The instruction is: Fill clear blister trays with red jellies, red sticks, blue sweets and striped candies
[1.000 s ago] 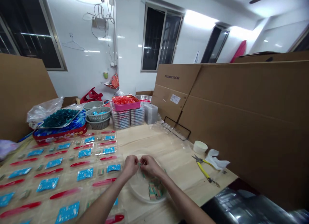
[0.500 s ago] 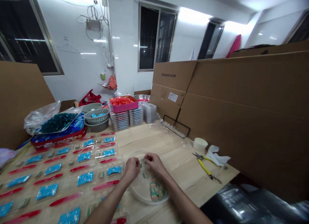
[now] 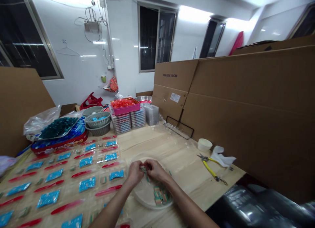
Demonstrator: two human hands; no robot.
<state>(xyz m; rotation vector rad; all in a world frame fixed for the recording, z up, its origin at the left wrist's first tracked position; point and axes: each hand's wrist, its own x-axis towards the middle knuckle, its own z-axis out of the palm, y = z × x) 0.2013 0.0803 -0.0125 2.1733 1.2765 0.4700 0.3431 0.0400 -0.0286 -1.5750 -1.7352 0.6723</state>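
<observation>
Over a shallow, round translucent tray [image 3: 145, 204], both of my hands are close together with fingertips pinched. My left hand [image 3: 135, 172] is closed on a small greenish piece [image 3: 143, 169], and the fingers of my right hand [image 3: 154, 170] pinch at it from the other side. The fingers hide most of this piece. Below my right wrist lies a pile of small green-and-tan striped blocks [image 3: 160, 196] in the tray. Left of the tray, rows of clear packs hold blue packets [image 3: 87, 184], red pen-like sticks [image 3: 108, 190] and small striped blocks [image 3: 103, 180].
Yellow-handled pliers [image 3: 209, 169], a roll of tape [image 3: 204, 144] and white crumpled paper [image 3: 222, 156] lie at right. Behind are stacked cases under a pink tin [image 3: 125, 109], grey baskets [image 3: 97, 120] and a black wire stand [image 3: 179, 126]. Tall cardboard [image 3: 246, 103] borders the right side.
My hands have come together; the right hand has moved left and down to meet the left one at the small piece. The camera view has shifted slightly.
</observation>
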